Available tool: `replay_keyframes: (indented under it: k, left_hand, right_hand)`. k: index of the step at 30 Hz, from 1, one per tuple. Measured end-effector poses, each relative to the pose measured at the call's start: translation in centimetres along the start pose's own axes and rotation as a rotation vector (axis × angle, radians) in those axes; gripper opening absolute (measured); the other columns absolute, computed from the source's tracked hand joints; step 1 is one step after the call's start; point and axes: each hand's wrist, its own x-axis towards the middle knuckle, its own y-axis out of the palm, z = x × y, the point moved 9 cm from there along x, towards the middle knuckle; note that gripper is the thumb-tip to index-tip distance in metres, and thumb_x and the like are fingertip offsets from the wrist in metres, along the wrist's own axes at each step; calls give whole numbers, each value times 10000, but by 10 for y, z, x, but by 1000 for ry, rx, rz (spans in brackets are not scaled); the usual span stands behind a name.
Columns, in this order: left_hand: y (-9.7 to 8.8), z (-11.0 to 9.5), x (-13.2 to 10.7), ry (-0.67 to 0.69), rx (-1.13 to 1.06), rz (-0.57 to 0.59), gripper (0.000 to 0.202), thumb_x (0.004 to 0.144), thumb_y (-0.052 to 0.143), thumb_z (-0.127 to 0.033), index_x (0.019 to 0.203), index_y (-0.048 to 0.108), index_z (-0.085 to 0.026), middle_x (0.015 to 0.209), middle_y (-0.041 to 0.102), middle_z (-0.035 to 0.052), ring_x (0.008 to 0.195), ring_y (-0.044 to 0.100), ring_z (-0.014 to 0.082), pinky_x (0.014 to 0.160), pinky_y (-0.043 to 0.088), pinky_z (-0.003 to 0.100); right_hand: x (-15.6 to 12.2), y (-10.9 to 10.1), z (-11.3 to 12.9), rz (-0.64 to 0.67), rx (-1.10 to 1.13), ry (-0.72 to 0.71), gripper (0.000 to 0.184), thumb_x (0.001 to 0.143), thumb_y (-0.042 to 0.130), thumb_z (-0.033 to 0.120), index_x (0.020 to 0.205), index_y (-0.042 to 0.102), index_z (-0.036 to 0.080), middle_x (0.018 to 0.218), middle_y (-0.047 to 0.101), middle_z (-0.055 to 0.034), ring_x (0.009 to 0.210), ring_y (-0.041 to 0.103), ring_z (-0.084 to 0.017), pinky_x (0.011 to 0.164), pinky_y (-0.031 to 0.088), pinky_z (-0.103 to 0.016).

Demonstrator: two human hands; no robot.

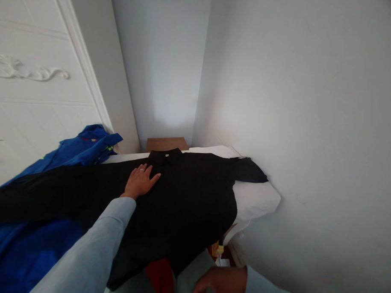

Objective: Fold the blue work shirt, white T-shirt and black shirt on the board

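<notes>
A black collared shirt (190,193) lies spread out, its collar at the far side and one short sleeve reaching right. My left hand (140,180) rests flat on it near the collar, fingers spread, a ring on one finger. Low in the view, just off the near hem, is my right hand (221,282). Its fingers are loosely curved and apart, partly cut off by the frame edge, with nothing visible in them. A red piece of cloth (160,278) shows below the hem. More black cloth (56,190) stretches left over blue clothing.
Blue clothing (83,146) is heaped at the left against a white wardrobe (36,92). White bedding or padding (257,200) shows under the shirt by the right wall (310,138). A brown wooden piece (167,144) stands in the corner. Small items (220,252) lie below the edge.
</notes>
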Motion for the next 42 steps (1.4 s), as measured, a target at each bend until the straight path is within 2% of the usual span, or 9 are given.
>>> replay_keyframes:
  k: [4,8,10,12,15,20,26,34,42]
  left_hand:
    - [1,0,0,5,-16,6,768,951,326,-601,1452,479,-40,1513,441,238,1425,383,363,1164,289,475]
    - [2,1,1,-2,-20,10,772,946,329,-603,1455,477,-42,1519,434,235,1436,366,361,1168,281,478]
    - [2,1,2,-1,-19,12,775,944,329,-602,1455,475,-38,1518,435,238,1432,371,365,1164,288,480]
    - [1,1,2,5,-19,14,775,942,332,-602,1452,478,-36,1516,436,242,1426,378,371,1158,294,484]
    - [0,0,2,6,-20,18,777,939,331,-603,1446,485,-35,1515,436,244,1422,383,374,1154,299,488]
    - [0,1,2,5,-14,16,781,938,319,-604,1444,486,-34,1512,440,245,1421,386,373,1154,296,487]
    - [0,1,3,5,-28,7,788,927,328,-612,1434,498,-32,1498,459,244,1414,398,371,1143,314,488]
    - [1,1,4,7,-7,24,806,920,307,-607,1448,476,-23,1506,443,252,1419,386,375,1154,293,485]
    - [2,1,4,5,-5,44,828,913,278,-618,1455,466,-20,1516,435,243,1425,378,371,1146,304,480]
  right_hand:
    - [-76,-71,36,-225,345,-71,514,825,726,480,1232,663,174,1067,757,-111,906,727,-212,795,562,-316]
    - [-170,-185,42,-991,274,-60,372,872,665,505,1062,693,186,942,761,-86,881,715,-207,836,559,-360]
    - [-211,-230,38,-1266,118,-54,364,848,685,483,1067,681,193,992,750,-90,948,703,-223,904,546,-396]
    - [-230,-263,28,-1325,-76,-16,389,814,698,431,1123,662,196,1065,733,-105,994,688,-246,909,548,-432]
    - [-234,-298,1,-1240,-380,110,431,745,694,269,1169,652,200,1188,691,-123,1044,669,-264,920,544,-462]
    - [-221,-318,-25,-1043,-780,237,433,758,651,172,1190,657,200,1170,674,-118,1051,655,-268,953,523,-458]
    - [-213,-331,-20,-971,-1033,354,329,834,613,166,1156,679,188,1052,710,-115,1014,662,-271,923,527,-421]
    - [-225,-342,-20,-981,-1130,400,335,957,487,230,1247,652,198,1174,732,-116,1057,690,-284,945,521,-446]
    - [-225,-338,-27,-875,-1051,328,494,847,453,67,1281,633,219,1143,741,-83,1109,672,-241,1003,496,-424]
